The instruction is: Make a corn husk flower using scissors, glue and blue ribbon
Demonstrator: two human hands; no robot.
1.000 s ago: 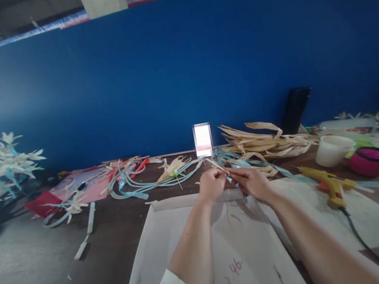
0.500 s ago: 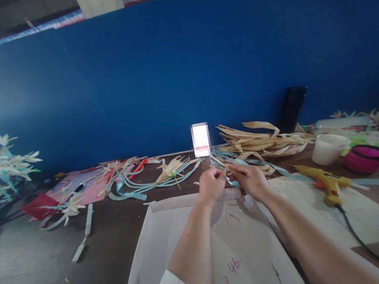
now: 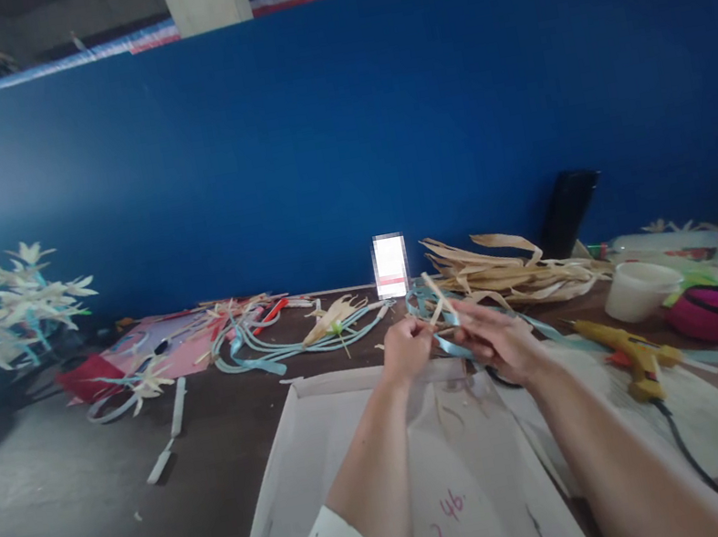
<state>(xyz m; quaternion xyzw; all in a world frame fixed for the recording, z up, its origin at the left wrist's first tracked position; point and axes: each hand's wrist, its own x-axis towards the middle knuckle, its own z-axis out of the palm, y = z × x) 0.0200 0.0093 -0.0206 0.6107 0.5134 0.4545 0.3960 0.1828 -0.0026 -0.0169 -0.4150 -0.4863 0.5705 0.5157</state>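
My left hand [image 3: 409,348] is closed in a pinch over the far edge of a shallow cardboard box lid [image 3: 338,429]. From its fingertips rises a narrow pale strip [image 3: 434,290], which looks like dried corn husk, with a second short piece crossing it. Just right of it is my right hand [image 3: 501,341], its fingers stretched out and somewhat apart, fingertips close to the strip; whether they touch it is unclear. Light blue ribbon [image 3: 452,345] shows below and between the hands. Behind them lies a heap of dried husks [image 3: 513,274].
A yellow glue gun [image 3: 634,354] with its black cord lies right, near a white cup [image 3: 641,290] and a magenta bowl-shaped container [image 3: 714,310]. A dark phone-like slab [image 3: 569,211] leans on the blue wall. Left are husk flowers [image 3: 24,300] and coiled blue tubing [image 3: 290,352].
My right hand has drawn back slightly to the right and its fingers have spread from their pinch. The strip now stands more upright from my left hand. The view has shifted a little.
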